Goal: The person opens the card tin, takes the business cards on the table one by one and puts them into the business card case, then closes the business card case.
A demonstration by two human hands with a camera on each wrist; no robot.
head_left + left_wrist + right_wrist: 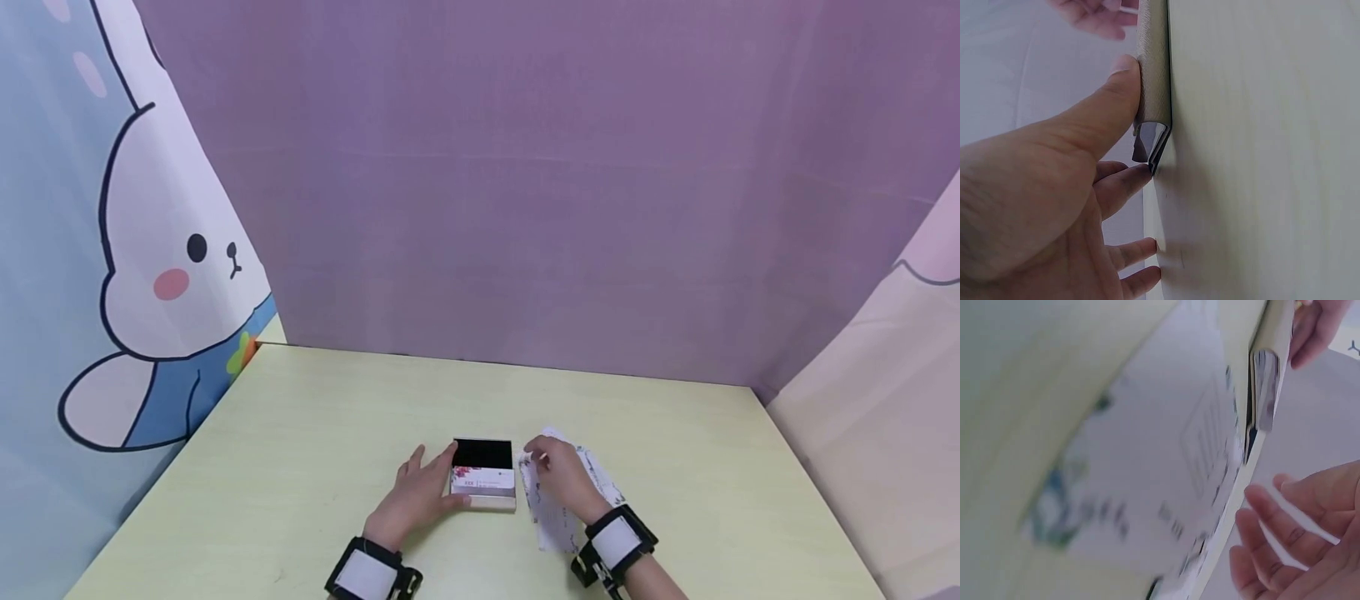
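A small box [483, 479] with a black top and a white flowered front lies on the pale table [300, 433]. My left hand [420, 492] is at its left side. The thumb [1110, 94] presses flat against the box [1154, 75], the index fingertip touches its corner, and the other fingers rest on the table. Just right of the box, my right hand [562, 477] hovers with relaxed fingers over a white printed sheet [555, 525]. Seen from the right wrist, those fingers [1297, 531] are spread beside the sheet [1160, 475] and hold nothing.
A purple backdrop [525, 208] closes off the far edge of the table. A cartoon rabbit curtain [150, 267] hangs on the left and a pale curtain [885, 400] on the right. Both wrists wear black straps.
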